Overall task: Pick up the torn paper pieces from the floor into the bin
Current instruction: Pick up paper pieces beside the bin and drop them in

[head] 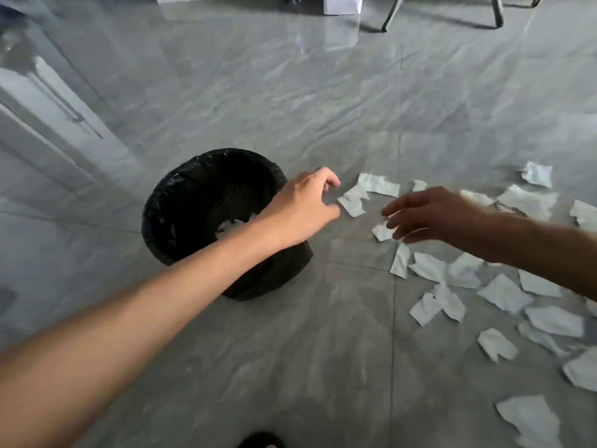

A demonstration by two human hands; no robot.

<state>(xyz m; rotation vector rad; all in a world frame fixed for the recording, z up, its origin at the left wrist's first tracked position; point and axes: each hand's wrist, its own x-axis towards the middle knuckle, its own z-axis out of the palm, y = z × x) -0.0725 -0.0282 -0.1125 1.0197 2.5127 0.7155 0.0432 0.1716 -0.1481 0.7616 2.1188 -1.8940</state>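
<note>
Both hands reach out empty with fingers spread: the left hand [300, 208] above the bin [181, 202] rim, the right hand [423, 215] over a small paper piece [382, 232]. Torn paper pieces [504, 292] lie scattered on the grey floor [323, 124] right of the bin; some white scraps [231, 226] lie inside it.

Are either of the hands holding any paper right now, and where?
Nothing is clearly held. The left hand is open and empty; the right hand reaches over a paper piece, contact blurred.
</note>
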